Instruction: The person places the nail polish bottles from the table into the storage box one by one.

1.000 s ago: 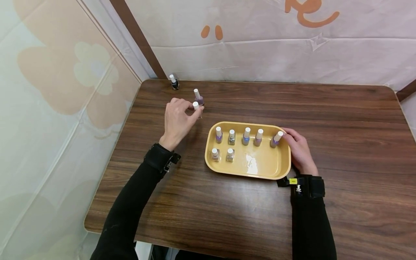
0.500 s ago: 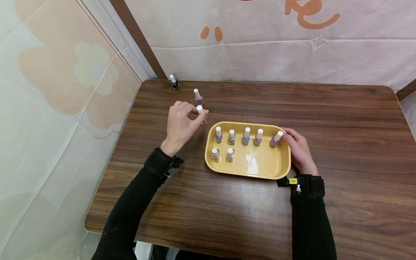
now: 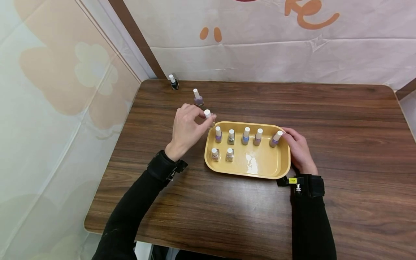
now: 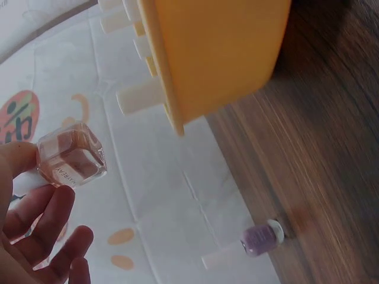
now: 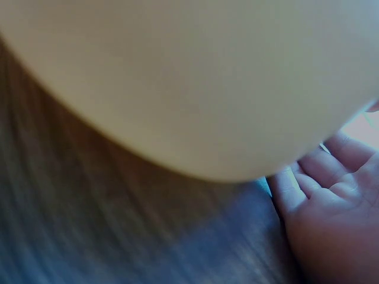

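Currently, on my head feed, I have the left hand (image 3: 187, 128) just left of centre, pinching a small white-capped nail polish bottle (image 4: 72, 157) between thumb and fingers. My left wrist feed shows that bottle at the left of the frame, its square clear glass tinted pinkish and marked with lettering, raised off the table (image 3: 227, 209) and apart from the tray; on the head feed it sits right by the tray's upper left corner.

I see the right hand (image 3: 300, 151) right of centre, gripping the right end of the yellow tray (image 3: 266, 168) at its upper corner. On my right wrist feed the tray's outer wall fills the top, with the palm and bent fingers at lower right.

Seven bottles stand in the tray. Along its upper side I count a purple bottle (image 3: 218, 136), a glittery bottle (image 3: 231, 138), a blue bottle (image 3: 245, 138), a mauve bottle (image 3: 258, 138) and a violet bottle (image 3: 274, 140) leaning rightward. Two pale bottles (image 3: 229, 155) are at its lower left.

Beyond the left hand, toward the upper left, stand a lavender bottle (image 3: 198, 100) and, farther out near the table edge, a black bottle (image 3: 174, 85).
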Demonstrator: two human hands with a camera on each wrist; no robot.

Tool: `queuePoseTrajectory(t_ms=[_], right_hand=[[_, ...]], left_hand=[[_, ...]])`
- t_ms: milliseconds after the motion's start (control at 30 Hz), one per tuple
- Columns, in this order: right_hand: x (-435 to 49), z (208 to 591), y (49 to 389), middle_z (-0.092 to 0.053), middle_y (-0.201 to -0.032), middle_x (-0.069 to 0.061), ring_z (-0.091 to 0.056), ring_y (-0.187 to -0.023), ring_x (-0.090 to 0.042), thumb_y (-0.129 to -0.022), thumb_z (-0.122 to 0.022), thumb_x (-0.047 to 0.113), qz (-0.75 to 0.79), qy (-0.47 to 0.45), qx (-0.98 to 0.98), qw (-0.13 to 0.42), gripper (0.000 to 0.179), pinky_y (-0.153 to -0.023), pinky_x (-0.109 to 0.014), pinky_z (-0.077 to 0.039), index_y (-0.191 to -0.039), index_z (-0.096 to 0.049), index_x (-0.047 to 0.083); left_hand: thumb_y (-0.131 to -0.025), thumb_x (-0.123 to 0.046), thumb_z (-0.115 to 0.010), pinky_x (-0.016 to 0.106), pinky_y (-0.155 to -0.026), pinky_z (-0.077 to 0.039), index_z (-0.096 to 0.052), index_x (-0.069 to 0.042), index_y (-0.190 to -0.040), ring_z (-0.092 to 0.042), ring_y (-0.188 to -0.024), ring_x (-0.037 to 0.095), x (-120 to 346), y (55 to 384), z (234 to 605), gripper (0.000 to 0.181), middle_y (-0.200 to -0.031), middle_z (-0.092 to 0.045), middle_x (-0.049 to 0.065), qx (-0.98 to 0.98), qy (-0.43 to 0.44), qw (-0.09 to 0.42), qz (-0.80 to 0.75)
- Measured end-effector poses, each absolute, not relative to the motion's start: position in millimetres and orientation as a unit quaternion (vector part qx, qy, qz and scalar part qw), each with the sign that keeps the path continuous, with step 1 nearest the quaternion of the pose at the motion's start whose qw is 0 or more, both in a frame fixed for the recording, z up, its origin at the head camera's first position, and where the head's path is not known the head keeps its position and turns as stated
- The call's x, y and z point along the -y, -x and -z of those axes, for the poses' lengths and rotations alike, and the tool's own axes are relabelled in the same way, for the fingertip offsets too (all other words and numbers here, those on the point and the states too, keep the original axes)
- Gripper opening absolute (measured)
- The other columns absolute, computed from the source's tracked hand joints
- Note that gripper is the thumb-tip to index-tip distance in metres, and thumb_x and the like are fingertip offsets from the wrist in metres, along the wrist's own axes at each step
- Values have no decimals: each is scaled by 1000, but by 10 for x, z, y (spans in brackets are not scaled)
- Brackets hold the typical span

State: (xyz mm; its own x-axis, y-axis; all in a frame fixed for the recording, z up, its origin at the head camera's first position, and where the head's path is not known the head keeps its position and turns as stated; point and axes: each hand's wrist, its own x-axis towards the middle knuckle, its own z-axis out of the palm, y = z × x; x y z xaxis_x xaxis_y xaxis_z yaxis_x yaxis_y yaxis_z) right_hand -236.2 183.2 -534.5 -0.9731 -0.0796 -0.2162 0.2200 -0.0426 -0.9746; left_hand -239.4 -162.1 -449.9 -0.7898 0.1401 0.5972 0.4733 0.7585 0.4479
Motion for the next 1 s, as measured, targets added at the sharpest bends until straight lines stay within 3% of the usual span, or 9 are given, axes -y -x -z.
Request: queuePoseTrajectory(t_ms=[1000], right_hand=[[-1837,5345,2368,-62,-107,6,-65,-90,-2,-96,-58,29,717,-54,-686,108,25,-75,-18,-55,-115,-63,13]], left_hand=[[-81,-31,-75,36,-73,-41,-64,-9,-69,-54,-76,19,1221,2122,4533,28,-67,-62,2,889,221,254,310]])
